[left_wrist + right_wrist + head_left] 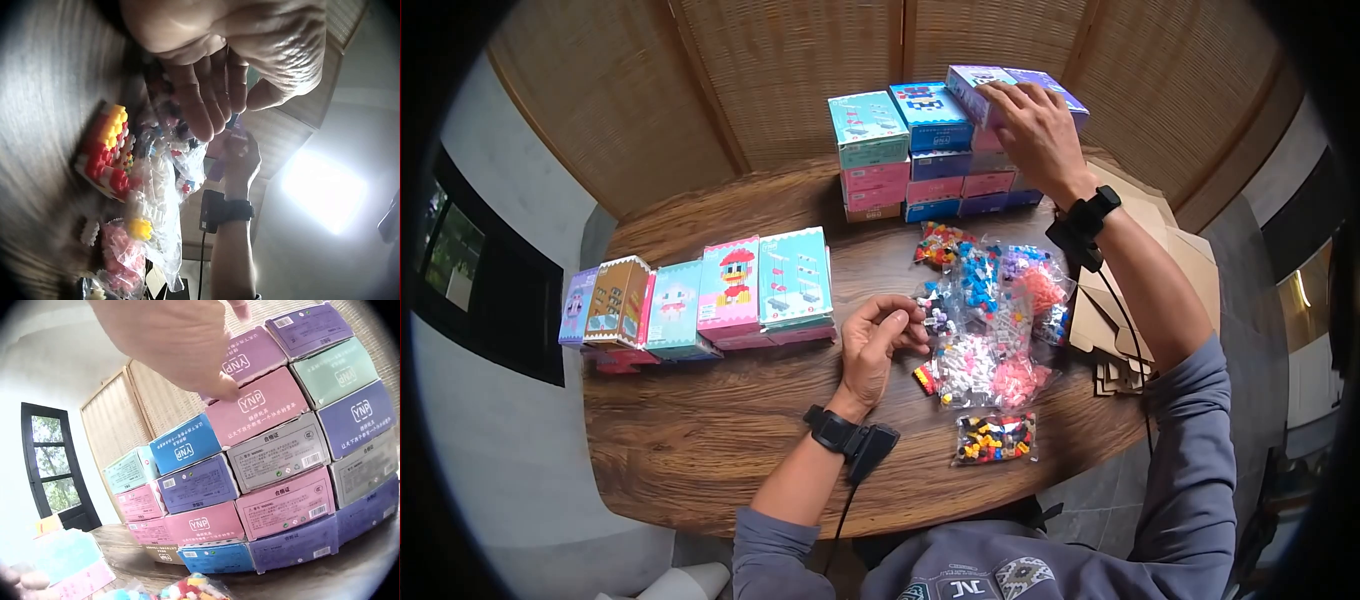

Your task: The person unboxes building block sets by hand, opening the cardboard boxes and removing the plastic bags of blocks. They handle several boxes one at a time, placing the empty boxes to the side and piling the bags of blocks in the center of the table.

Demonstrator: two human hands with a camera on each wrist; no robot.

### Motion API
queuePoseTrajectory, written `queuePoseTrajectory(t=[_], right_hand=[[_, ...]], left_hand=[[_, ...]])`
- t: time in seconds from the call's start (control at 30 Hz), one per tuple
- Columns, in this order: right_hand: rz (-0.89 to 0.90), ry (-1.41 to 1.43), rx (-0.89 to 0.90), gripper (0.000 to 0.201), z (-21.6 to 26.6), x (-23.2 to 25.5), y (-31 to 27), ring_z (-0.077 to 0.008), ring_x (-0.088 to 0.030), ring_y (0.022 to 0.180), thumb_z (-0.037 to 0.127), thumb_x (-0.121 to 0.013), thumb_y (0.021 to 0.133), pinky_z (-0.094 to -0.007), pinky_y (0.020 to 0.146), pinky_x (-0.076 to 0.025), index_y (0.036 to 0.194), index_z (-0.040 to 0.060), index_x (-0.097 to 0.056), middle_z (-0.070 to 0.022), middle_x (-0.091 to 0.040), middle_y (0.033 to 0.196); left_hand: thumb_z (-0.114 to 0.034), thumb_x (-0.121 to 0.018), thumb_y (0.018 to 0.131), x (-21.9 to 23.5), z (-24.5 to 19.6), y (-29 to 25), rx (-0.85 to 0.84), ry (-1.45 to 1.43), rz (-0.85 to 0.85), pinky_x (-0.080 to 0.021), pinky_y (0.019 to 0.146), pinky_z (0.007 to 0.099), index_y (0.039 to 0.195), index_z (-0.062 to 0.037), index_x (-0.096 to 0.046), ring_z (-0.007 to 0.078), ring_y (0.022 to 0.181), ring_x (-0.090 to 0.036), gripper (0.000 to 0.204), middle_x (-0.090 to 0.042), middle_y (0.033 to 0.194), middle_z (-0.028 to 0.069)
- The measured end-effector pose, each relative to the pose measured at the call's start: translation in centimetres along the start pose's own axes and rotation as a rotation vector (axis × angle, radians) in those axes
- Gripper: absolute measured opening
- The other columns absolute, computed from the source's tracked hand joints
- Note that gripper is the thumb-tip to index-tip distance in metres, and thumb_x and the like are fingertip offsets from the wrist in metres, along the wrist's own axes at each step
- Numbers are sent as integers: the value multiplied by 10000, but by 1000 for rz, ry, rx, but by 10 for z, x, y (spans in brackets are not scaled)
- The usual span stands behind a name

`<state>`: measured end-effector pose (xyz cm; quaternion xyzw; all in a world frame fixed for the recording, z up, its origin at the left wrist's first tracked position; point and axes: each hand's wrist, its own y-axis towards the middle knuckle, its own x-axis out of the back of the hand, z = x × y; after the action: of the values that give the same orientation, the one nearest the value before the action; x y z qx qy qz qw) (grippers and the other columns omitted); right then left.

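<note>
At the far right of the table, my right hand (1040, 135) reaches over a stack of small toy-brick boxes. It grips a purple box (253, 356) at the top, with the thumb against the front and fingers over the upper side. Directly under that box lies a pink box (259, 406) marked YNP. My left hand (875, 350) hovers at mid-table with loosely bent fingers and nothing in its grasp. Its fingertips are right at the edge of a clear bag of dark and purple bricks (936, 312). Below them sits a small red and yellow brick piece (925, 378).
Several clear bags, such as one of white bricks (968, 370), cover the table's middle. Another bag (996, 438) lies nearer the front edge. A row of picture boxes (730, 285) stands left. Flattened cardboard (1175, 275) lies right, with a wrist-camera cable (1128, 318) crossing it.
</note>
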<state>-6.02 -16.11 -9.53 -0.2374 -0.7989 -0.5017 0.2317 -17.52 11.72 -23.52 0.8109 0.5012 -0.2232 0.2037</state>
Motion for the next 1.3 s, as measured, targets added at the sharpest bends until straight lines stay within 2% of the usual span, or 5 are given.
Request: queuePoseTrajectory(t=[0.33, 0.57, 0.87, 1.03, 1.3], right_hand=[[-422, 404, -80, 498, 14, 70, -3, -282, -632, 1067, 114, -735, 801, -395, 919, -500, 1275, 73, -586, -117, -665, 1151], [-138, 978, -36, 545, 56, 124, -63, -255, -668, 978, 28, -804, 716, -345, 826, -543, 1224, 1, -609, -142, -677, 1123], [1, 1087, 73, 476, 75, 126, -103, -284, -656, 991, 40, -818, 683, -381, 834, -547, 1130, 40, -652, -103, -690, 1117], [-142, 954, 113, 221, 75, 127, -107, -264, -663, 954, 93, -781, 715, -379, 797, -547, 904, 53, -675, -99, -706, 1036], [56, 1252, 109, 266, 80, 135, -109, -242, -667, 784, 212, -804, 772, -309, 651, -514, 938, 35, -697, -88, -691, 891]], left_hand=[[-170, -516, 963, 4, 1, 0, 21, -43, 12, -597, 742, 353, 1164, 15, -559, 217, 866, -668, 277, -642, 1025, 155], [-673, -538, 881, -8, -9, -1, -1, -16, 140, -555, 910, 461, 1475, -99, -283, 297, 1112, -622, 865, -534, 1337, 196], [-623, -769, 720, -18, -15, -1, 46, -73, 105, -494, 1014, 449, 1522, -85, -160, 273, 1302, -475, 1141, -415, 1428, 145], [-427, -730, 810, -14, -13, -1, 85, -179, 91, -418, 1087, 397, 1500, -63, -241, 260, 1283, -493, 920, -470, 1381, 144], [-368, -679, 843, -14, -15, -3, 88, -282, 33, -393, 1100, 423, 1450, -36, -356, 264, 1288, -497, 764, -498, 1393, 141]])
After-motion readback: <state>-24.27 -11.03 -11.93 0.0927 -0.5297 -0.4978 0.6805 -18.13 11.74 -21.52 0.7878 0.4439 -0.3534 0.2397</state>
